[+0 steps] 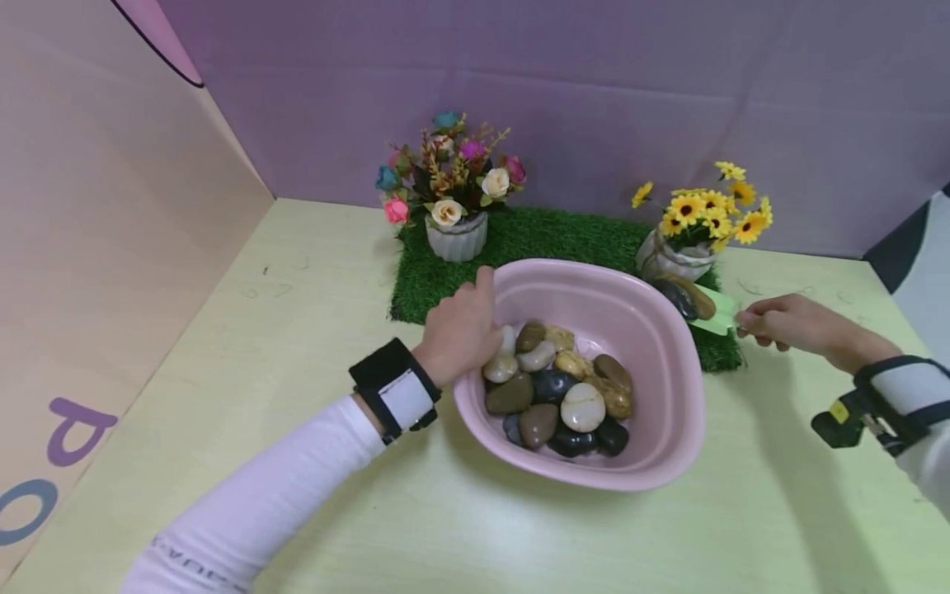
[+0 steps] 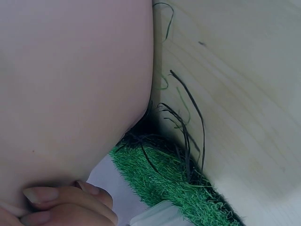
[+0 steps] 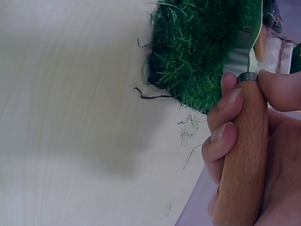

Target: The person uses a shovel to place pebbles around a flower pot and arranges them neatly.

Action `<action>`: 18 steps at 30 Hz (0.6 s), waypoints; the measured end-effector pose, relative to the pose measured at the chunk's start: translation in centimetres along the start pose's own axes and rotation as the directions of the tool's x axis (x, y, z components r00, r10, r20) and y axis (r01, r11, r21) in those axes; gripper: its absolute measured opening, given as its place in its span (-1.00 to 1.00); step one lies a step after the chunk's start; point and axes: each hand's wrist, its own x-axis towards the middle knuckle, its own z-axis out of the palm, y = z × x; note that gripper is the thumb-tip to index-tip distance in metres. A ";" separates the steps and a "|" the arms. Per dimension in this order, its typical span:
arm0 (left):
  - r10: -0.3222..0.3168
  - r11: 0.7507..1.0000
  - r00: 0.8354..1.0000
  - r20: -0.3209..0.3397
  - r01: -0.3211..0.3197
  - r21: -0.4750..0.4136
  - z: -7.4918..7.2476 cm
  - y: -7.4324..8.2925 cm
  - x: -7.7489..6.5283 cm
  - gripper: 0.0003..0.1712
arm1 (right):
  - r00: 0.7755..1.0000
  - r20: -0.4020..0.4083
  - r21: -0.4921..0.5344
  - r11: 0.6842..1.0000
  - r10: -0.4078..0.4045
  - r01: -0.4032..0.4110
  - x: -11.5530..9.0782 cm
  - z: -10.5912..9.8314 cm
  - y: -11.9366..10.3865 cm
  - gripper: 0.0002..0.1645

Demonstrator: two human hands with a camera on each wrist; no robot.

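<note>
My left hand [image 1: 462, 330] grips the left rim of a pink basin [image 1: 671, 388]; in the left wrist view its fingers [image 2: 70, 200] curl against the basin's outer wall [image 2: 80, 84]. Smooth stones [image 1: 582, 407] in black, brown, white and yellow lie inside. Beyond the basin's right rim, my right hand [image 1: 790, 322] holds a small trowel with a light green blade [image 1: 716, 323]. Its wooden handle [image 3: 247, 150] shows in the right wrist view, with fingers and thumb wrapped round it. A brown stone [image 1: 701, 302] and a black stone [image 1: 674, 297] rest on the blade.
Behind the basin lies a green artificial grass mat [image 1: 564, 227] on the pale table [image 1: 297, 363]. A white pot of mixed flowers [image 1: 456, 238] stands on its left, a pot of yellow flowers [image 1: 671, 257] close behind the trowel. A purple backdrop [image 1: 594, 91] rises behind.
</note>
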 end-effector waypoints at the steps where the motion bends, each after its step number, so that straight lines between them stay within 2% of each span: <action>1: 0.000 1.000 1.000 0.001 0.000 0.000 0.0 0.0 0.0 -0.30 | 1.000 0.004 -0.004 1.000 0.002 -0.002 0.0 0.0 0.0 -0.18; 8: -0.006 1.000 1.000 0.009 0.005 0.011 0.0 0.1 0.0 -0.28 | 0.999 0.026 -0.026 0.999 0.018 -0.018 0.1 0.1 0.0 -0.17; 15: -0.008 1.000 1.000 0.024 0.008 0.007 -0.1 0.1 0.0 -0.29 | 0.997 0.065 -0.024 0.999 0.027 -0.026 0.2 0.6 0.1 -0.30; 18: -0.012 1.000 1.000 0.028 0.012 0.000 -0.1 0.1 0.1 -0.29 | 0.997 0.075 -0.023 0.999 0.024 -0.023 0.2 0.6 0.1 -0.29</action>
